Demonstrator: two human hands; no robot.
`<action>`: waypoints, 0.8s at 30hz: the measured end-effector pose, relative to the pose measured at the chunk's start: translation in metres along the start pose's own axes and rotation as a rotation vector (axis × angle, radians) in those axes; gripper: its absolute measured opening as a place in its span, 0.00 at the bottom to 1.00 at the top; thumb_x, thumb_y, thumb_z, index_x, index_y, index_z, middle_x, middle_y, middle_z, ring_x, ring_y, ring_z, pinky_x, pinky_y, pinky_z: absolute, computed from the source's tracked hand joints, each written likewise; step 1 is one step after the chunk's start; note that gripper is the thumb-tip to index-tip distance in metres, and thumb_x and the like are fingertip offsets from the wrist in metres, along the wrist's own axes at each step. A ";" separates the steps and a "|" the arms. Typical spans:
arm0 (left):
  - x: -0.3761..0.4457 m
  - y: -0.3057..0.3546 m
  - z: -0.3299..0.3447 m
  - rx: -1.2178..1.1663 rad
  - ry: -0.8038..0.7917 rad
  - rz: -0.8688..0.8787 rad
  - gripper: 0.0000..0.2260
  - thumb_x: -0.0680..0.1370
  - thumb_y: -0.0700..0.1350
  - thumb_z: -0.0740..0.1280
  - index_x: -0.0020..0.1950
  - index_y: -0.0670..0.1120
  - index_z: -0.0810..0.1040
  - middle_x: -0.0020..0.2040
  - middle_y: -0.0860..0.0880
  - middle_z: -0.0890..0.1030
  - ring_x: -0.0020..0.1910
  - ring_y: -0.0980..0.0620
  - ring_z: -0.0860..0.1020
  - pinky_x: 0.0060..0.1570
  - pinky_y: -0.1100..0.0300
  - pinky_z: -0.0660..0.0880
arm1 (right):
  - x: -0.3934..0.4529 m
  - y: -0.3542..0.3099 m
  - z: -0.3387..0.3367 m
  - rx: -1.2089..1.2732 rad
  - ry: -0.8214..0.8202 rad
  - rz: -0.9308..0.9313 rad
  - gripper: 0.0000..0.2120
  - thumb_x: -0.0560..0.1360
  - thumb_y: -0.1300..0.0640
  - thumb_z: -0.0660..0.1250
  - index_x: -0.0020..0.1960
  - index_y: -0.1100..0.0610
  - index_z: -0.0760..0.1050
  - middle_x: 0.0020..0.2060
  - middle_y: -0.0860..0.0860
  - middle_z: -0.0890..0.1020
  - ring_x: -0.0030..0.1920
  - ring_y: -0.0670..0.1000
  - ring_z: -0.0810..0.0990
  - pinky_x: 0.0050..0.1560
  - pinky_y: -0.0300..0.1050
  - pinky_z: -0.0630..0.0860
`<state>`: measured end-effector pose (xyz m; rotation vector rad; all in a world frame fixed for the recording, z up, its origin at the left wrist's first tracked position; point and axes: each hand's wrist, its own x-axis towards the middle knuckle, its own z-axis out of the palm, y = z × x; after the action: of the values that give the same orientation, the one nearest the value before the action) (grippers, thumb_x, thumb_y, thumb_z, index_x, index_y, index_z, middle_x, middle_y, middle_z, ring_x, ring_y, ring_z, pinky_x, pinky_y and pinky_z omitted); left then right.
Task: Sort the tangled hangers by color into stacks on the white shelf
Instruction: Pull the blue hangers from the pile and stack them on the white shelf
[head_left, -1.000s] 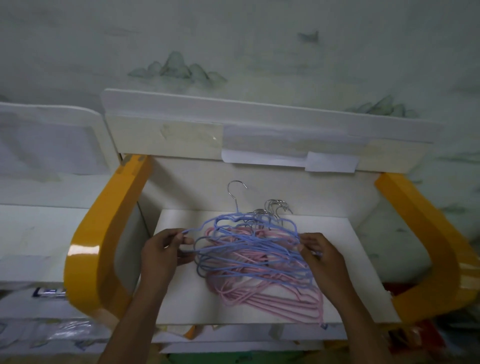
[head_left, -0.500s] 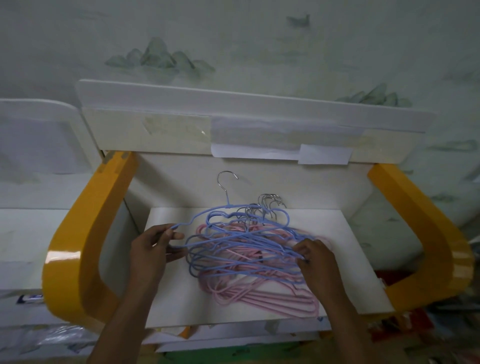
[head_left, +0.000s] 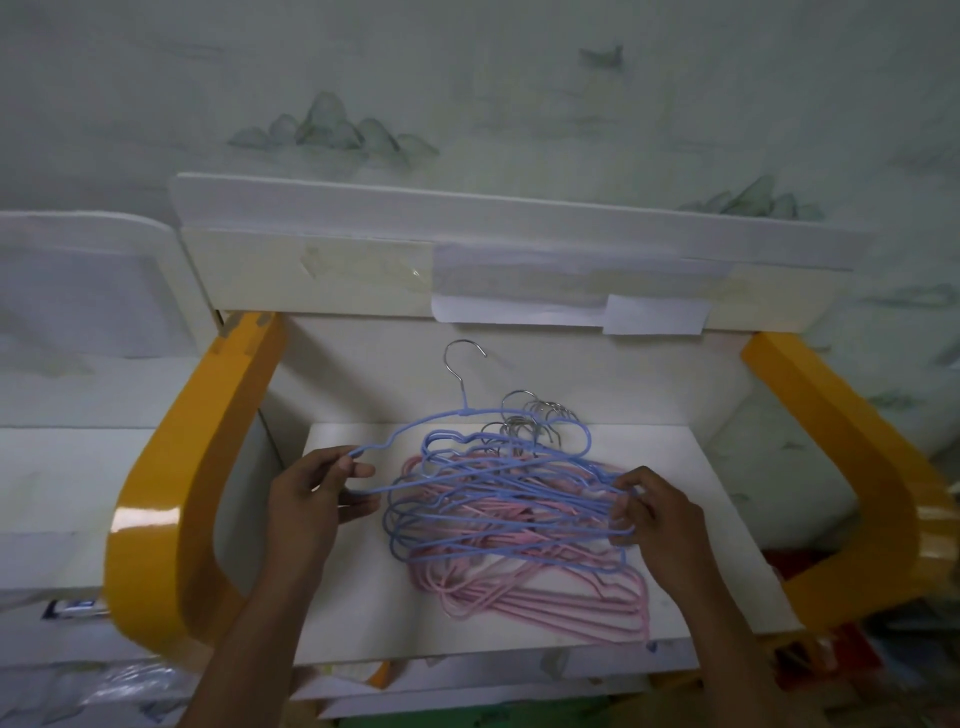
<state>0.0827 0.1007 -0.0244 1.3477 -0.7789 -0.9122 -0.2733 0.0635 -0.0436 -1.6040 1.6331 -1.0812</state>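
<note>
Head view: left hand pinches a thin blue wire hanger; right hand grips tangled blue hangers over pink hangers on the flat white shelf.

blue hangers, periwinkle, uppermost in tangle; pink hangers, pale, spreading toward 5 o'clock; hooks, silver, at 12 o'clock; shelf, white; side frames, glossy yellow, at 9 and 3 o'clock; wall, pale green, grey-green mountain motifs.
</note>
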 end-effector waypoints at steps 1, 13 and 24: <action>-0.002 0.002 0.000 -0.002 0.001 0.004 0.08 0.81 0.35 0.60 0.55 0.36 0.78 0.44 0.36 0.81 0.28 0.47 0.80 0.34 0.55 0.82 | -0.002 -0.002 -0.001 0.145 -0.025 0.065 0.15 0.76 0.75 0.57 0.47 0.60 0.77 0.35 0.65 0.81 0.36 0.60 0.83 0.36 0.48 0.83; -0.062 0.026 -0.009 -0.037 0.123 0.072 0.09 0.82 0.36 0.60 0.56 0.38 0.79 0.45 0.38 0.81 0.29 0.47 0.80 0.34 0.58 0.82 | -0.022 -0.013 -0.024 0.463 -0.122 0.095 0.04 0.79 0.66 0.64 0.49 0.64 0.77 0.36 0.65 0.81 0.36 0.63 0.83 0.38 0.57 0.83; -0.180 0.028 -0.038 -0.064 0.338 0.117 0.07 0.81 0.37 0.62 0.52 0.41 0.81 0.41 0.41 0.83 0.32 0.47 0.82 0.35 0.56 0.82 | -0.073 -0.029 -0.046 0.591 -0.265 0.080 0.10 0.76 0.59 0.66 0.53 0.66 0.76 0.37 0.60 0.81 0.35 0.61 0.83 0.36 0.53 0.83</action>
<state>0.0365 0.2781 0.0088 1.3403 -0.5562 -0.5916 -0.2921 0.1440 -0.0047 -1.2143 1.0605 -1.1190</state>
